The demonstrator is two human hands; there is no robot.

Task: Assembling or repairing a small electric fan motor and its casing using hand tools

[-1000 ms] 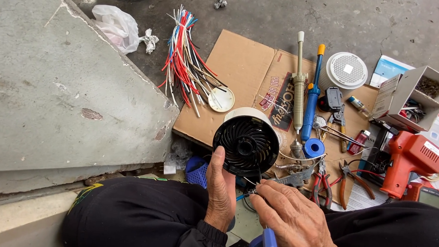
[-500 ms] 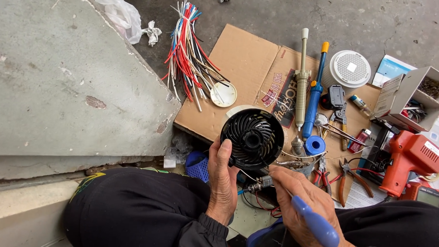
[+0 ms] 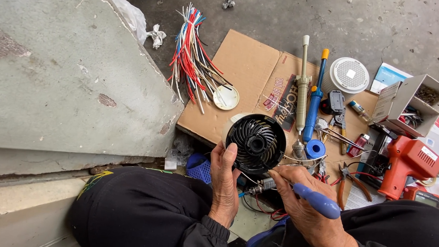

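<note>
Since half a second ago, my right hand [image 3: 307,204] has shifted little, while the round black plastic fan grille with curved vanes [image 3: 256,142] sits a touch lower and nearer to me. My left hand [image 3: 225,180] comes up from six o'clock, wrist straight, thumb pressed on the grille's rim at about seven o'clock and the fingers wrapped behind it, grasping it face-up above my knees. The right hand enters from five o'clock, fingers curled around a blue-handled soldering iron [image 3: 300,193] held like a pen, its metal tip pointing toward nine o'clock just under the grille (I cannot tell whether it touches the thin wires there). At twelve o'clock from the grille lies a flat brown cardboard sheet [image 3: 241,70] carrying a bundle of red, white and blue wire offcuts [image 3: 195,58], a long cream desoldering pump [image 3: 302,87] and a small blue roll of tape [image 3: 315,149]. At three o'clock an orange heat gun [image 3: 407,164] rests well apart.
</note>
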